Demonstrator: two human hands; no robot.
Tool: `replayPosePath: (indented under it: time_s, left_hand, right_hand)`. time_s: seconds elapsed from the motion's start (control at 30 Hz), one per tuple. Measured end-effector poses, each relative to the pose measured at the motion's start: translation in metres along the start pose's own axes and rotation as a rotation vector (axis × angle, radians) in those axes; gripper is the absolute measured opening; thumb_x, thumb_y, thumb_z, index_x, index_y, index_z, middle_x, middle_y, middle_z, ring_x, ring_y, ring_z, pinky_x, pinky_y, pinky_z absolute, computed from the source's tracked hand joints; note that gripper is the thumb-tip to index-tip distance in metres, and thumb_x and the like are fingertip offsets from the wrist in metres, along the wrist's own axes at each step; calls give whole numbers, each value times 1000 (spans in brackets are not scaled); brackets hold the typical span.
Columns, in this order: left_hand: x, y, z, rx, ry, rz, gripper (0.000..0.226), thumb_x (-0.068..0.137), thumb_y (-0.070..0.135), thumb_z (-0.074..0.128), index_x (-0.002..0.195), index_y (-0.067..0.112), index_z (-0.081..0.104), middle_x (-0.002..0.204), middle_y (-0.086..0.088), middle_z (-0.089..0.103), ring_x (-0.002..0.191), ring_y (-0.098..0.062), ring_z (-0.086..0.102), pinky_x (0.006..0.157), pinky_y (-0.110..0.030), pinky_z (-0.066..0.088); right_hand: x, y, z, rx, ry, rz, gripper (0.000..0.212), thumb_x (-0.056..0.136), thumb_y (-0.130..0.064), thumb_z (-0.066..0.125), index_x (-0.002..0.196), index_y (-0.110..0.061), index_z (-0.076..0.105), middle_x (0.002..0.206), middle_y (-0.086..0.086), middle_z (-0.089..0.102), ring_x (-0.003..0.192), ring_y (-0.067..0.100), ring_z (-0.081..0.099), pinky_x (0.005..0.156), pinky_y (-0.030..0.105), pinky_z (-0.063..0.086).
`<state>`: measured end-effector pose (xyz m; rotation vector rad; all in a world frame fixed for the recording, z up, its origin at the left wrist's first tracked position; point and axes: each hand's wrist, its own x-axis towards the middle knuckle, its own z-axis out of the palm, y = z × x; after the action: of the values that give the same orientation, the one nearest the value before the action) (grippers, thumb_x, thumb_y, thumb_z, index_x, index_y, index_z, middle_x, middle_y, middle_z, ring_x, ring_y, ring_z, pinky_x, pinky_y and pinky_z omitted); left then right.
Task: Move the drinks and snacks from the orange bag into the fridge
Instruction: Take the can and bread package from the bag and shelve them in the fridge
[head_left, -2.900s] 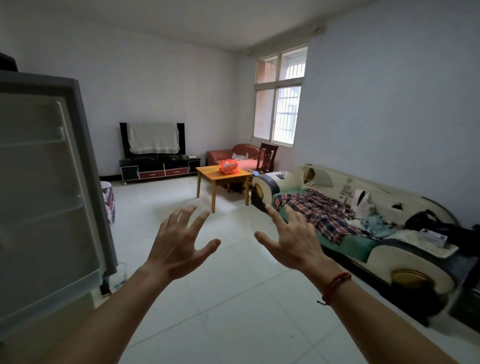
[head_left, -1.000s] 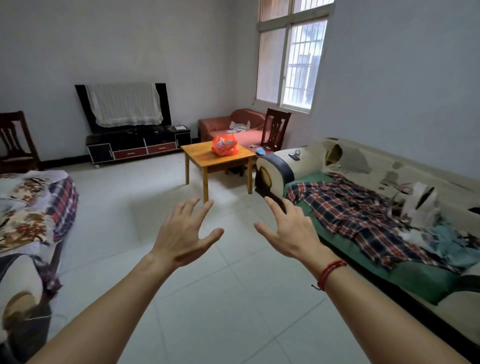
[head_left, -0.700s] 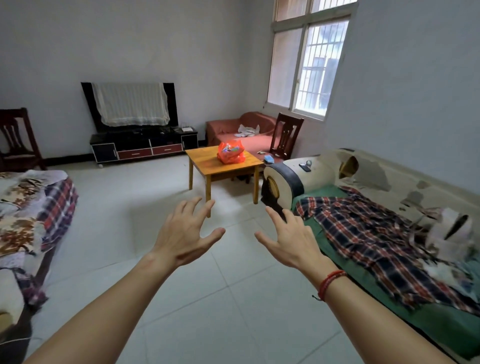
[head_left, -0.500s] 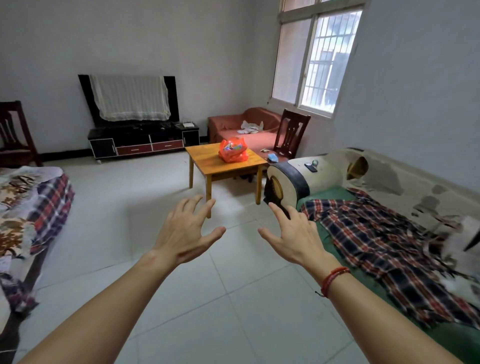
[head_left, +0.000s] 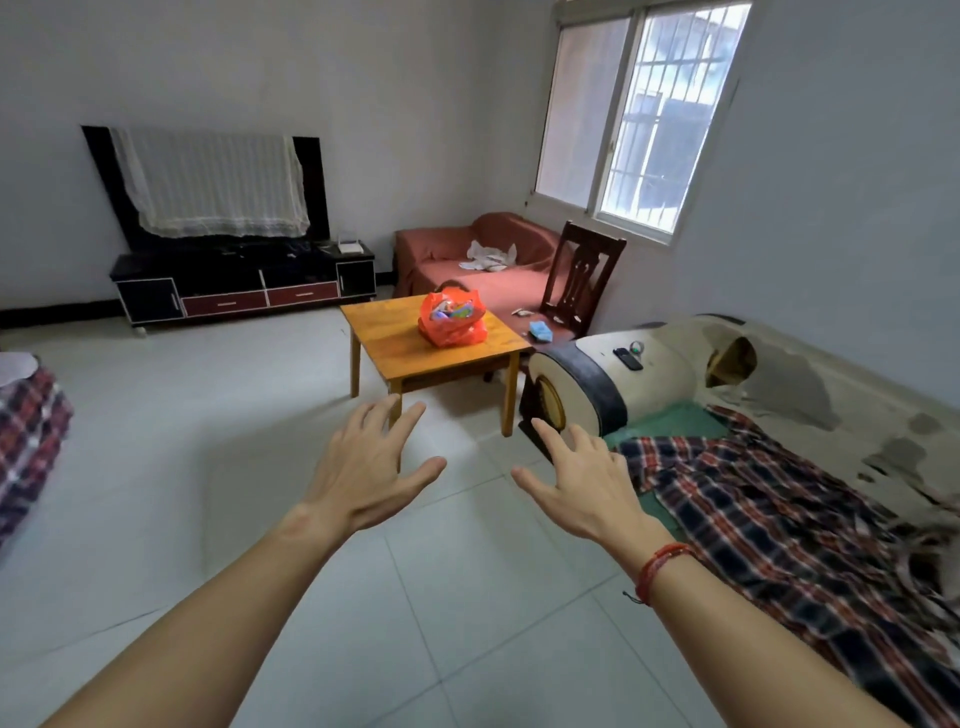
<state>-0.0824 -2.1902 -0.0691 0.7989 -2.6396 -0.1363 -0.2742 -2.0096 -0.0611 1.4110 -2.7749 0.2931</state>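
— Where is the orange bag (head_left: 453, 319)?

— On the small wooden table (head_left: 395, 347), toward its far right part. Its mouth gapes open and coloured packets show inside; I cannot tell what they are.

— And the hands?

— Both are out in front, well short of the table. The left hand (head_left: 363, 475) has its fingers spread, palm down, holding nothing. The right hand (head_left: 584, 480) is the same, fingers splayed and empty, with a red cord bracelet (head_left: 657, 569) at the wrist.

— What is the room like?

— Pale floor tiles (head_left: 249, 467), grey-white walls, a barred window (head_left: 639, 114) on the right wall. Against the far wall stands a black TV cabinet (head_left: 244, 283) with red drawers, and the screen above it is draped with a white cloth (head_left: 213, 182).

— Anything around the table?

— A red couch (head_left: 467, 260) just behind it, and a dark wooden chair (head_left: 584, 278) beside its far right corner. A worn cream sofa (head_left: 779, 374) runs along the right wall; its rounded arm sits just beside the table, with a dark remote (head_left: 627, 358) on top and a plaid cloth (head_left: 769, 509) across the seat.

— Is anything between the hands and the table?

— Only bare floor.
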Motion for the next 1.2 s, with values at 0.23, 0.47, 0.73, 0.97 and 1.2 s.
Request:
replayPosePath:
  time_s: [0.23, 0.47, 0.73, 0.97, 1.2]
  left_hand:
    - [111, -31, 41, -11, -30, 2, 85, 82, 78, 26, 150, 28, 33, 155, -6, 34, 141, -26, 29, 111, -45, 34]
    - [228, -56, 93, 19, -19, -23, 80, 84, 77, 28, 149, 31, 33, 153, -3, 34, 139, -23, 30, 108, -43, 36]
    - [377, -78, 140, 23, -45, -104, 83, 81, 79, 26, 149, 32, 31, 156, -2, 31, 141, -24, 29, 109, -44, 35]
    - [476, -94, 175, 22, -79, -137, 85, 81, 80, 25, 151, 32, 28, 158, -1, 28, 143, -22, 25, 112, -43, 32]
    - [558, -122, 218, -3, -117, -150, 89, 78, 81, 20, 152, 32, 28, 157, 0, 28, 143, -22, 24, 113, -42, 30]
  right_hand:
    - [119, 16, 12, 21, -3, 8, 75, 94, -72, 32, 158, -38, 15, 161, 11, 30, 145, 32, 31, 115, 53, 28]
    - [250, 50, 36, 49, -8, -5, 73, 93, -72, 33, 156, -40, 19, 157, 8, 35, 139, 32, 37, 112, 53, 30]
    - [419, 95, 43, 67, -58, -44, 75, 90, -72, 39, 155, -38, 23, 156, 9, 34, 139, 32, 37, 111, 54, 33]
    - [522, 120, 53, 60, -100, -55, 74, 92, -69, 40, 155, -36, 24, 150, 10, 39, 137, 33, 37, 109, 49, 32]
    - [619, 127, 81, 71, -151, -90, 75, 93, -67, 41, 157, -35, 21, 152, 10, 37, 140, 33, 34, 113, 51, 31]
